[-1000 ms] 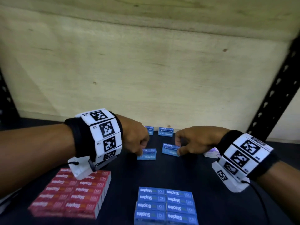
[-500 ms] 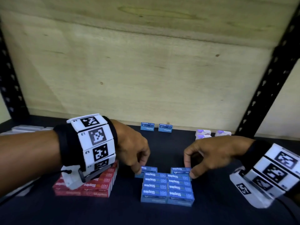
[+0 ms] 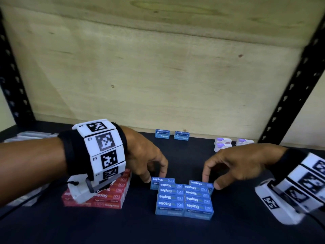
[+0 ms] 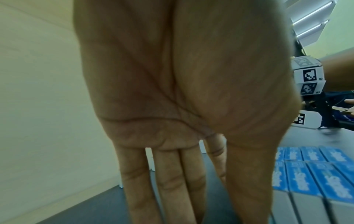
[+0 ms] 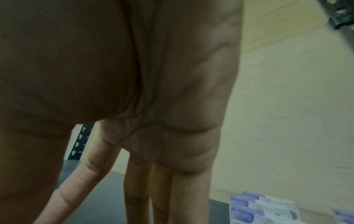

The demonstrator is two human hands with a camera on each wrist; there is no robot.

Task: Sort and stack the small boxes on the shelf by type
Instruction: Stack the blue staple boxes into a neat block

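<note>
L hand (image 3: 146,159): over back-left corner of blue stack (image 3: 183,199); thumb + fingertips pinch the back-left blue box (image 3: 162,181), thumb on its left end, fingers at its rear edge.
R hand (image 3: 235,166): over back-right corner of stack; thumb at right end of back-right blue box (image 3: 201,184), index tip at its rear edge. Fingers curved round it, light pinch.
L wrist view: L hand (image 4: 182,106) fingers run long + close together down to the shelf; tips cut off by frame edge. Stack (image 4: 310,174) just right of thumb.
R wrist view: R hand (image 5: 143,106) fingers point down, index splayed out; white boxes (image 5: 264,207) low right; contact pt not visible.
Vs 0.5 s ago: hands + the two back boxes in abt same spots; both grips same. Vs 1.0 s ago: those two boxes were farther back on the shelf, apart from the stack; now butted against its rear.
Blue stack: two columns, light-blue "Staples" boxes, labels up, on dark shelf (image 3: 175,231). Left back box sits a bit left of its column, not flush.
Red stack (image 3: 109,196): left of blue, partly behind L wrist band.
Rear: two blue boxes (image 3: 172,135) upright by the wood back; white/purple boxes (image 3: 228,144) right rear.
</note>
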